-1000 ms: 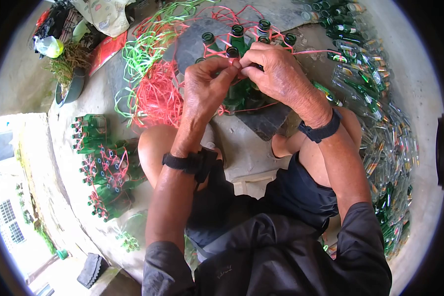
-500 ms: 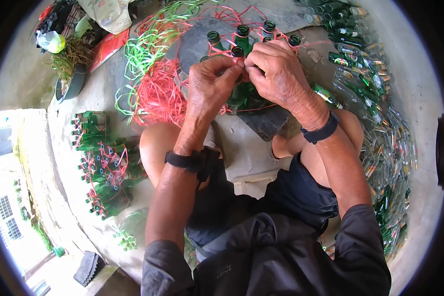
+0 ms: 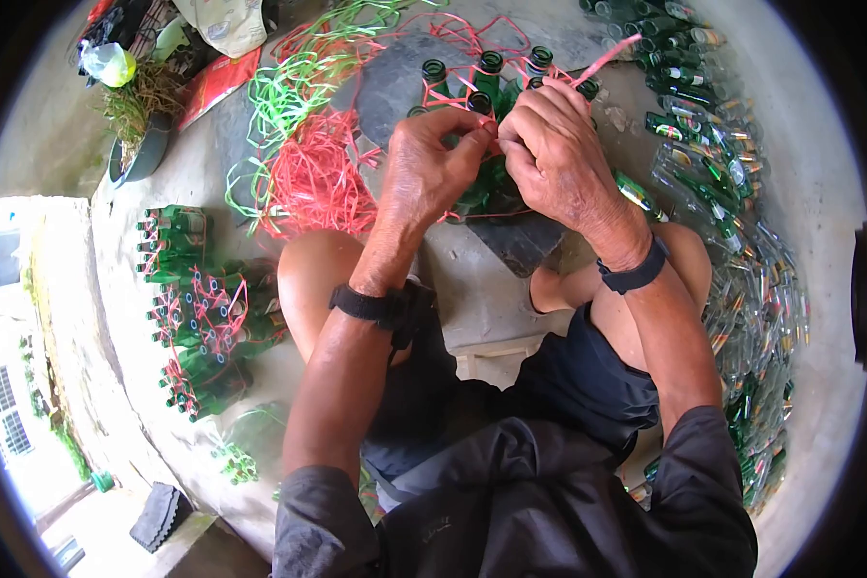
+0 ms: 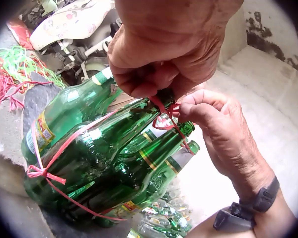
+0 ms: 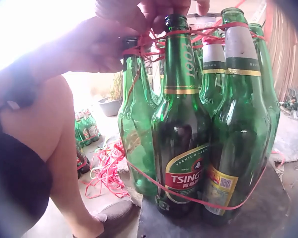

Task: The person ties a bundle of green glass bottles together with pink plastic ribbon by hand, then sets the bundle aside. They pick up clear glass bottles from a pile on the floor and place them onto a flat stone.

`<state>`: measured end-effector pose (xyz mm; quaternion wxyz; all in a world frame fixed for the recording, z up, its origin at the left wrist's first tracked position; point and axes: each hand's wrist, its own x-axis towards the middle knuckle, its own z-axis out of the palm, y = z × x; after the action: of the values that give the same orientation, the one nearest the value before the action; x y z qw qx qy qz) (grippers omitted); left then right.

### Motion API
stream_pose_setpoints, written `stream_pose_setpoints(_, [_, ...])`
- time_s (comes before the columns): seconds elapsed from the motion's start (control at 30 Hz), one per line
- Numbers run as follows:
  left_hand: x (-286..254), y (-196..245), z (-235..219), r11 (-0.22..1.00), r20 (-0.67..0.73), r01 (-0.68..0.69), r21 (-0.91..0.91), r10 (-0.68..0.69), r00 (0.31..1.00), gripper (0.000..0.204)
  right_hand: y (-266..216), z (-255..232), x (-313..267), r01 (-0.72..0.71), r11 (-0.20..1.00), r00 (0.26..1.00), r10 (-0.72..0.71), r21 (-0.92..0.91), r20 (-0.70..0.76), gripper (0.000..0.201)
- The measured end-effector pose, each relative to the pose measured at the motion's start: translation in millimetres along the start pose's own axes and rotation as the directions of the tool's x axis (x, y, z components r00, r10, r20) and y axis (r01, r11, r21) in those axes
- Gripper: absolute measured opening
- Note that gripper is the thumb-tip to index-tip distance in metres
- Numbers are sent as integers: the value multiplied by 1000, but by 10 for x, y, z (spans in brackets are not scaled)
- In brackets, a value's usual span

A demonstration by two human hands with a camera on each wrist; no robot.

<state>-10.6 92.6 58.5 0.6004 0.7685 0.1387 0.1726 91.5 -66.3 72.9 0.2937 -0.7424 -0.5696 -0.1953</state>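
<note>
At twelve o'clock, the left hand (image 3: 424,169) and right hand (image 3: 564,169) pinch flat pink plastic strip (image 3: 609,58) at the necks of upright green glass bottles (image 5: 186,119). Uneven pulling could snap it or tip one.

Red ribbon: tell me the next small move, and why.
Probably draw the ribbon snug with the right hand while the left hand steadies it, since both are at the necks, where loops look slack, and a lower band already rings the bottles.

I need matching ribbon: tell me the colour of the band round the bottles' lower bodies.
The band is pinkish red, clearest in the right wrist view.
</note>
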Motion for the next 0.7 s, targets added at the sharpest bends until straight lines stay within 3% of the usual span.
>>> stream_pose_setpoints(0.3, [39, -77, -32, 996, 61, -51, 78, 46, 997, 23, -112, -74, -63, 42, 999, 999, -42, 7, -13, 17])
stream_pose_setpoints(0.47, [66, -139, -16, 983, 61, -95, 158, 86, 994, 25, -266, -154, -156, -13, 996, 999, 9, 87, 53, 17])
stream_pose_setpoints(0.57, [54, -74, -16, 983, 65, -30, 180, 18, 998, 26, -343, -150, -301, -75, 993, 993, 65, 96, 100, 17])
stream_pose_setpoints(0.7, [51, -89, -5, 982, 68, -58, 180, 46, 997, 26, -429, -218, -342, -133, 976, 987, 114, 170, 113, 16])
